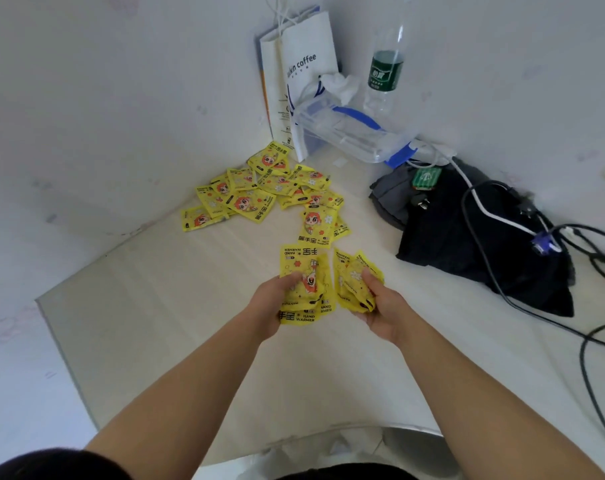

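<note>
Gathering so far: two handfuls of yellow hand-warmer packets are up off the table (190, 323). That looks like a fair start, but I'd call it well under half the job.
Left hand: the left hand (277, 296) has its fingers curled round a fanned stack (304, 268), thumb clamped on top, with "HAND WARMER" print poking out at the lower edge.
Right hand: the right hand (380, 306) is pinching a crumpled bunch (353, 275), thumb pressed down on it and fingers tucked beneath.
Where the bundles are: both are held just above the table, side by side, with a thin gap between them.
Left to collect: the loose pile (259, 188) lies scattered and overlapping at the far side, near the wall. There are too many overlaps for a firm count, but it is plainly more than both hands hold.
Nearest pick: the stragglers (320, 223), a couple of packets just beyond the fanned stack, look like the easy next grab.
Around the pile: a paper bag (304, 81) stands right behind it, with a clear box (356, 133) and a bottle (386, 67) beside that.
Right side: a dark cloth (467, 244) and cables (588, 341) lie well apart from the packets.
Watch for: both hands are full, so merging the bundles seems wise before the next reach.
</note>
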